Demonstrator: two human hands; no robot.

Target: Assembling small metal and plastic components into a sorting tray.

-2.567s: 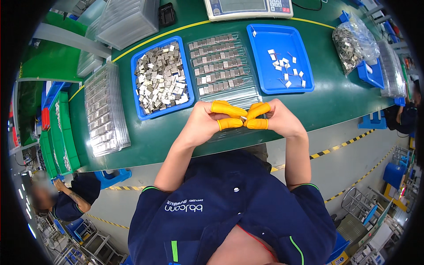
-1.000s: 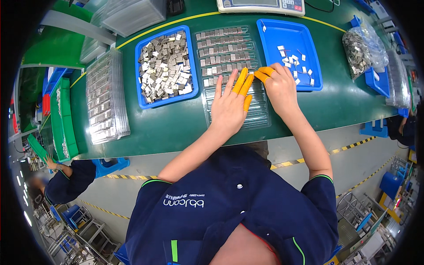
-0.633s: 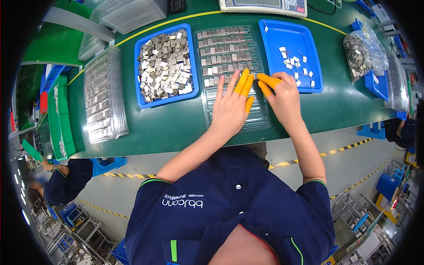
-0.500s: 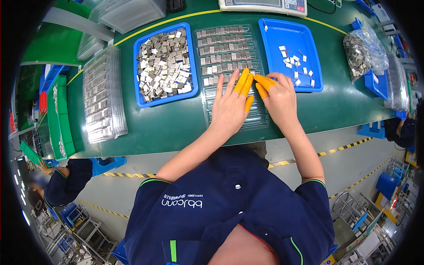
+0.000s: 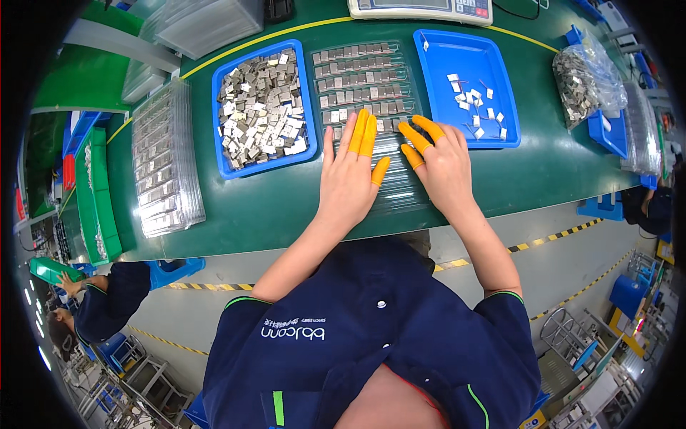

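Note:
A clear plastic tray [image 5: 400, 187] lies in front of me, with rows of small grey and white blocks [image 5: 366, 77] across its far part. Over its left side rests my left hand [image 5: 348, 171], open, fingers stretched toward the nearest filled row. My right hand [image 5: 444, 166] is at the tray's right edge, its fingers bent but apart, with nothing visible between them. Yellow finger covers sit on the thumb and two fingers of each hand. My fingers partly hide the lowest filled row.
To the left stands a blue tray [image 5: 226, 163] heaped with loose blocks. Another blue tray [image 5: 451, 63], right, holds several small wired white pieces. Stacked clear trays [image 5: 187, 154], a green bin [image 5: 104, 186], a scale [image 5: 421, 10] and a bag of parts [image 5: 574, 86] surround them. A co-worker's hand [image 5: 69, 284] shows far left.
My left hand has moved left and slightly nearer me, away from the right hand. My right hand's bunched fingers have spread apart and shifted slightly left. A co-worker's green container at far left has tilted.

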